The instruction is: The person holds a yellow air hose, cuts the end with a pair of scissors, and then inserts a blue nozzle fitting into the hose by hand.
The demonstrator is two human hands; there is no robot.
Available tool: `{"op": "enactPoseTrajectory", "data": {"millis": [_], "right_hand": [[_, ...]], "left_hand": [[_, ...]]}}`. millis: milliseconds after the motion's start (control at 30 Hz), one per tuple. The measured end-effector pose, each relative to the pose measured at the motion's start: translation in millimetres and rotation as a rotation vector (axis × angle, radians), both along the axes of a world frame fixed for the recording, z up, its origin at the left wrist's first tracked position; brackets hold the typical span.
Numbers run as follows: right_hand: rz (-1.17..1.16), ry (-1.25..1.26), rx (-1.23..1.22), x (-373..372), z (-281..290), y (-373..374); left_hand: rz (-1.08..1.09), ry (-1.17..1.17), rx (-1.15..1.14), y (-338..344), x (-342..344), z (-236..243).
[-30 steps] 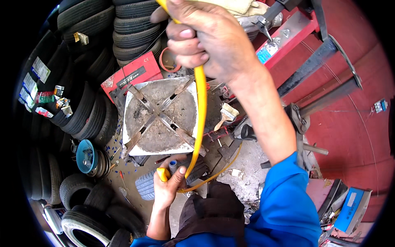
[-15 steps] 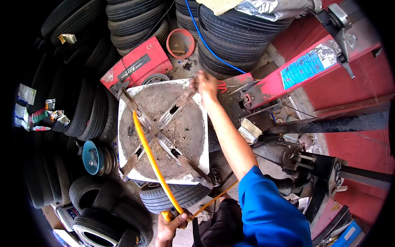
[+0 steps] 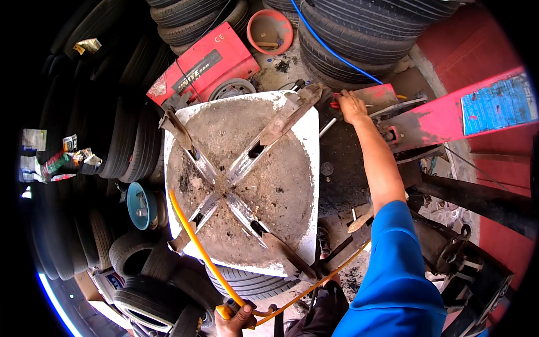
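My left hand [image 3: 234, 322], low in the head view, is closed around a yellow hose [image 3: 197, 245]. One length of it arcs up over the tire-changer turntable [image 3: 236, 168]; another runs off to the right. The turntable is a worn square plate with a cross of slotted arms and metal clamps. Beyond its right edge my right hand [image 3: 353, 106] reaches to the dark machine top, its fingers closed on a small red-handled tool [image 3: 335, 104]. The hand covers most of that tool, which resembles pliers.
A red machine arm [image 3: 426, 126] rises at right. Behind stand a red metal box [image 3: 205, 64], a red bowl [image 3: 270, 32] and stacked tires [image 3: 359, 42]. At left are more tires [image 3: 135, 143] and a blue bowl [image 3: 140, 205]. A tire [image 3: 252, 281] shows below the turntable.
My right hand has gone from the turntable's far right clamp to the red-handled tool, farther right. My left hand still holds the yellow hose. The view has shifted.
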State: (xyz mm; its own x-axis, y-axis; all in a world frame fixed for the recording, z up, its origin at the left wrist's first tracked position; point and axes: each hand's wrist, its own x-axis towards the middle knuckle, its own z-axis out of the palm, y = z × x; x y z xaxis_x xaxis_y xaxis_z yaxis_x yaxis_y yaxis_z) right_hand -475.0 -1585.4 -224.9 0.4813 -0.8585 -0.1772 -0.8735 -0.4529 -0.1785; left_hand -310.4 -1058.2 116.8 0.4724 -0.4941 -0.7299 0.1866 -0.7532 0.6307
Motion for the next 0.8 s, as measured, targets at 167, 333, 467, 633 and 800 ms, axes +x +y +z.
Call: {"op": "enactPoseTrajectory", "data": {"millis": [167,333,467,633,800], "right_hand": [[0.148,0.059,-0.121,-4.7,-1.2,-8.2],[-0.047,-0.111,-0.307,7.8,38.6,-0.2],[-0.388,-0.618,-0.317,-9.2,135.4,17.6],[-0.195,-1.645,0.088,3.6,253.2,118.2],[-0.101,-1.875,0.185,37.7,373.9,310.2]], "left_hand": [[-0.005,-0.032,0.050,-10.1,-4.1,7.2],[0.272,0.071,0.011,0.8,-7.6,9.1],[0.124,0.114,-0.101,2.6,6.7,6.7],[-0.042,0.087,-0.156,14.5,14.2,10.2],[-0.118,0.099,-0.297,56.3,19.4,30.3]]}}
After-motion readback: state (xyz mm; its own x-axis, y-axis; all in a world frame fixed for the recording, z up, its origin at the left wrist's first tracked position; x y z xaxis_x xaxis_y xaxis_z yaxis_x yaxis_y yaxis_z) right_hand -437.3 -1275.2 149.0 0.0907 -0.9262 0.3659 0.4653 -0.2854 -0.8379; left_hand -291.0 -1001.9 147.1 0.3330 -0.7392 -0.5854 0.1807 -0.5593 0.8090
